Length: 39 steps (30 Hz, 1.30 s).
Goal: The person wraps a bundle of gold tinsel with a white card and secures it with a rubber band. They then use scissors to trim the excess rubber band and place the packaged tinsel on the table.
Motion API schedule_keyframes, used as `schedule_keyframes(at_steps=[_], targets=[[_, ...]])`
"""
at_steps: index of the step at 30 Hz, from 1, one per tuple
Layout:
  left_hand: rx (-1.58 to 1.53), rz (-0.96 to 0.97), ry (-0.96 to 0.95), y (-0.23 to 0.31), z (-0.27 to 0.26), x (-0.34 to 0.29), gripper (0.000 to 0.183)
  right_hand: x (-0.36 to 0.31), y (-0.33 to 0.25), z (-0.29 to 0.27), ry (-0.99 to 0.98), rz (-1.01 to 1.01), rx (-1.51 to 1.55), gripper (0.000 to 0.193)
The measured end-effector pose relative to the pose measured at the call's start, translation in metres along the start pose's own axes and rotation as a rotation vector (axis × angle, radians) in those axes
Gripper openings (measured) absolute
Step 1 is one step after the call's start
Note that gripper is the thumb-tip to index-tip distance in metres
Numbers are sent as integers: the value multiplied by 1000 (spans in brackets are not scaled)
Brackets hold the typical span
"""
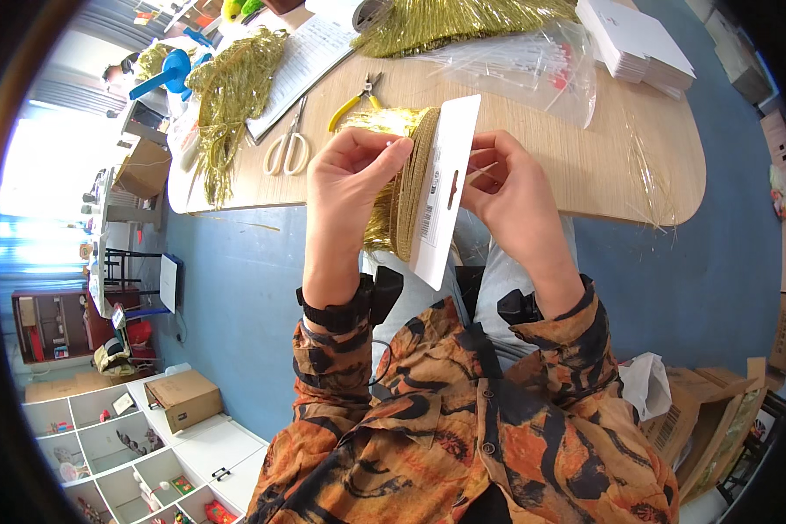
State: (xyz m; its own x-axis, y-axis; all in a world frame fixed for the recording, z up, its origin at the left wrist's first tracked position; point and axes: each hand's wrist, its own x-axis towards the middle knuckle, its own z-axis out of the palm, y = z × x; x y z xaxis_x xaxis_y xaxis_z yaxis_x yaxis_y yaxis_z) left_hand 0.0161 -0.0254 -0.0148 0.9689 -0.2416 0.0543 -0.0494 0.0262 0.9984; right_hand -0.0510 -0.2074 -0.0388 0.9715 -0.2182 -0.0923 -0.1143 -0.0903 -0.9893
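Above my lap, at the table's near edge, my left hand [348, 183] is closed around a folded bundle of gold tinsel fringe [378, 236] with a woven gold band [408, 188] along one side. Against that band stands a white backing card [437, 210], nearly edge-on, with a slot cut in it. A tiny white tip shows by my left thumb. On the card's other side, my right hand [517, 196] has its fingers curled and pinched together near a thin pale strip; the card partly hides the fingertips, so what they grip is unclear.
On the wooden table [515, 131] lie cream-handled scissors [286, 155], yellow-handled pliers [351, 103], a written sheet [304, 65], more gold fringe [236, 92], a clear bag of thin white strips [533, 70] and a stack of white cards [633, 44]. Loose gold strands [651, 179] hang over the edge.
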Motion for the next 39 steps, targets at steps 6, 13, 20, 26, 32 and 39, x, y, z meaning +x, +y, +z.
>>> schedule_keyframes(at_steps=[6, 13, 20, 26, 32, 39], targets=[[-67, 6, 30, 2, -3, -1, 9, -6, -7, -5, -72, -234, 226, 32], [-323, -2, 72, 31, -21, -17, 8, -9, -30, 4, -250, -346, 514, 37], [-488, -28, 144, 52, 10, -80, 4, -63, -55, -7, 108, -891, -16, 30], [-510, -84, 287, 28, 24, -98, 19, -67, -42, 14, 317, -858, 83, 28], [-671, 60, 25, 29, 9, -63, 10, -34, -48, 8, 310, -1071, -328, 36], [-536, 257, 37, 55, 5, -13, 14, 19, -91, 8, 276, -1125, -356, 34]])
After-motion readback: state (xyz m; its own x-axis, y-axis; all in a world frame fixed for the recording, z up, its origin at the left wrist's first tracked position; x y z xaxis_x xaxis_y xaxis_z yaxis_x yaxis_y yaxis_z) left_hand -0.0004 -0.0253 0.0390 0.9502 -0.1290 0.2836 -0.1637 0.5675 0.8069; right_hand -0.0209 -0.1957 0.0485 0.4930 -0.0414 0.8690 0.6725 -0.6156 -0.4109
